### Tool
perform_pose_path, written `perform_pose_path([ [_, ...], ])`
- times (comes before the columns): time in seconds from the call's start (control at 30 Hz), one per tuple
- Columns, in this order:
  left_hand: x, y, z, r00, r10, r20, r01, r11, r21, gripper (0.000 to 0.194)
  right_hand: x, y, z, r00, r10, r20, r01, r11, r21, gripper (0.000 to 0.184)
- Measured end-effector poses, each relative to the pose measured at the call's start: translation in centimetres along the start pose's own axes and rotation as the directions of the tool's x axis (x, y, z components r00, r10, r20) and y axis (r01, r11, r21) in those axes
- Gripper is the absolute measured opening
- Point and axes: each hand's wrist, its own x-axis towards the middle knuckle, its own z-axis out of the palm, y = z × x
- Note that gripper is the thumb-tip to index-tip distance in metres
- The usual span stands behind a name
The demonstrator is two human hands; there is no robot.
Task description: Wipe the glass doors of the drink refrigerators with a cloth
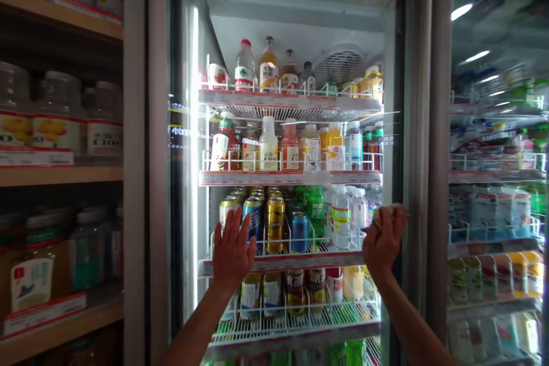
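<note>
In front of me is the glass door (283,14) of a lit drinks cooler, with faint reflections on it. My left hand (234,249) is raised at the glass, fingers stretched out, holding nothing; behind it stand several beer cans. Near the door's right edge, my right hand (383,243) has its fingers bent over a crumpled pale cloth (397,211). Most of the cloth is hidden by the fingers and slightly blurred. Past the glass, a gold can (275,217) and a blue can (299,231) stand between the two hands.
Wire shelves inside the cooler carry bottles and cans, including a white-capped bottle (268,146). A metal door frame (422,160) runs beside my right hand. Another stocked cooler (497,160) is on the right. At left, a wooden shelf (64,176) holds bottles.
</note>
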Motion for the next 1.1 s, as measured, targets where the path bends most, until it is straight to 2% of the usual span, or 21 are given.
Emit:
perform_pose_path([
  [0.07,0.0,0.0,-0.1,1.000,-0.003,-0.004,0.003,1.000,-0.014,0.068,-1.0,-2.8,0.3,0.994,-0.078,0.083,0.073,0.995,0.067,0.051],
  [0.1,0.0,0.0,-0.2,1.000,-0.001,-0.003,0.001,1.000,-0.018,0.067,-1.9,-4.2,0.2,0.968,-0.186,0.168,0.168,0.979,0.114,0.053],
  [0.17,0.1,-0.1,-0.2,1.000,0.012,0.000,-0.012,1.000,-0.016,0.067,-3.5,-5.8,-0.4,0.817,-0.462,0.344,0.405,0.886,0.227,0.054],
  [0.23,0.1,-0.1,-0.3,1.000,0.020,-0.002,-0.020,1.000,-0.011,0.067,-3.9,-5.0,-1.1,0.666,-0.623,0.411,0.562,0.781,0.274,0.052],
  [0.27,0.2,-0.1,-0.3,1.000,0.022,-0.006,-0.022,1.000,-0.010,0.068,-3.3,-3.8,-1.3,0.670,-0.626,0.400,0.579,0.777,0.246,0.052],
  [0.37,0.2,0.0,-0.2,1.000,0.016,-0.011,-0.016,1.000,-0.016,0.068,0.5,-0.1,-0.6,0.922,-0.334,0.194,0.332,0.942,0.044,0.052],
  [0.43,0.2,0.0,-0.2,1.000,0.009,-0.013,-0.009,1.000,-0.017,0.067,2.6,0.1,0.6,0.989,-0.146,0.027,0.146,0.989,0.006,0.051],
  [0.5,0.1,0.0,-0.1,1.000,0.006,-0.015,-0.007,1.000,-0.015,0.067,2.9,-2.1,1.7,0.990,-0.138,0.009,0.137,0.989,0.048,0.052],
  [0.57,0.1,-0.1,-0.2,1.000,0.012,-0.011,-0.013,1.000,-0.014,0.067,1.2,-5.4,2.0,0.937,-0.310,0.161,0.291,0.947,0.134,0.053],
  [0.63,0.1,-0.2,-0.2,1.000,0.018,-0.005,-0.018,1.000,-0.017,0.067,-1.0,-7.5,1.6,0.763,-0.547,0.344,0.487,0.837,0.251,0.052],
  [0.67,0.0,-0.2,-0.2,1.000,0.020,-0.005,-0.020,1.000,-0.018,0.067,-1.8,-7.7,1.2,0.666,-0.631,0.398,0.558,0.775,0.296,0.051],
  [0.7,0.0,-0.3,-0.2,1.000,0.021,-0.005,-0.021,1.000,-0.017,0.067,-2.1,-7.1,0.8,0.607,-0.675,0.420,0.600,0.735,0.314,0.050],
  [0.73,0.0,-0.3,-0.2,1.000,0.022,-0.005,-0.022,1.000,-0.015,0.067,-1.8,-6.0,0.5,0.612,-0.672,0.416,0.610,0.737,0.292,0.050],
  [0.77,0.0,-0.3,-0.1,1.000,0.023,-0.006,-0.024,1.000,-0.011,0.067,-0.9,-4.5,0.4,0.687,-0.619,0.380,0.578,0.783,0.229,0.050],
  [0.83,0.0,-0.2,-0.1,1.000,0.023,-0.006,-0.023,1.000,0.002,0.068,1.9,-1.6,0.9,0.900,-0.386,0.203,0.380,0.922,0.069,0.050],
  [0.87,0.0,-0.2,-0.1,1.000,0.021,-0.006,-0.021,1.000,0.009,0.068,3.5,-0.7,1.4,0.962,-0.257,0.090,0.257,0.966,0.021,0.050],
  [0.9,0.0,-0.2,-0.1,1.000,0.020,-0.008,-0.020,1.000,0.011,0.068,4.7,-0.5,1.9,0.988,-0.156,-0.006,0.156,0.988,0.003,0.049],
  [0.97,0.1,-0.1,-0.2,1.000,0.016,-0.010,-0.016,1.000,0.008,0.067,5.6,-2.0,3.0,0.993,-0.099,-0.059,0.101,0.994,0.032,0.049],
  [1.03,0.1,0.0,-0.4,1.000,0.012,-0.003,-0.012,1.000,-0.001,0.066,4.1,-5.2,3.3,0.963,-0.256,0.090,0.246,0.964,0.104,0.051],
  [1.07,0.1,0.0,-0.4,1.000,0.010,0.004,-0.010,1.000,-0.005,0.065,2.8,-6.7,3.2,0.892,-0.399,0.210,0.369,0.914,0.169,0.052],
  [1.1,0.1,0.0,-0.5,1.000,0.008,0.012,-0.008,1.000,-0.006,0.065,1.6,-7.8,2.9,0.775,-0.549,0.315,0.489,0.835,0.251,0.053],
])
